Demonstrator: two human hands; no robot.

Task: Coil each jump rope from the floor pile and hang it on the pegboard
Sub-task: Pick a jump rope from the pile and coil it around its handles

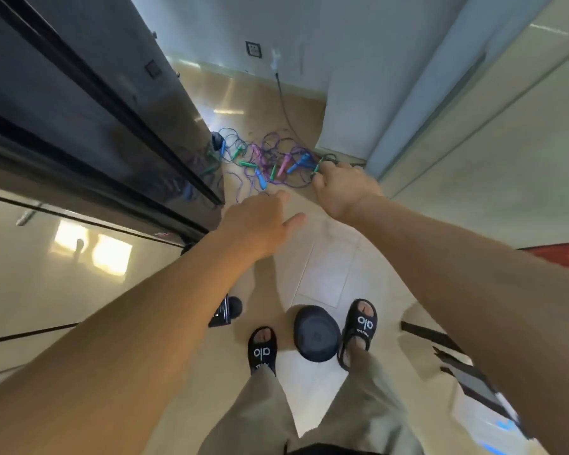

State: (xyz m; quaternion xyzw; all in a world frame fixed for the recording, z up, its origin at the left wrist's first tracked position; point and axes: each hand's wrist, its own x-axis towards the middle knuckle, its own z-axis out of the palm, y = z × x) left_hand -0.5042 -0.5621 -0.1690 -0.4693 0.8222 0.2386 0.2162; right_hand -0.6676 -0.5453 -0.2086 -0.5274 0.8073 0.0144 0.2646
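Note:
A tangled pile of jump ropes [270, 159] with green, blue and pink handles lies on the tiled floor ahead, between a dark cabinet and a white wall corner. My right hand [340, 188] reaches to the pile's right edge, and its curled fingers grip a green handle [318, 166] there. My left hand [260, 221] hovers just short of the pile with its fingers loosely spread and holds nothing. No pegboard is in view.
A glossy dark cabinet [96, 126] runs along the left. A white wall corner [349, 110] closes the right. A black cable [284, 106] trails from the wall to the pile. A dark round object [316, 336] sits between my sandalled feet. A red thing [562, 254] shows at right.

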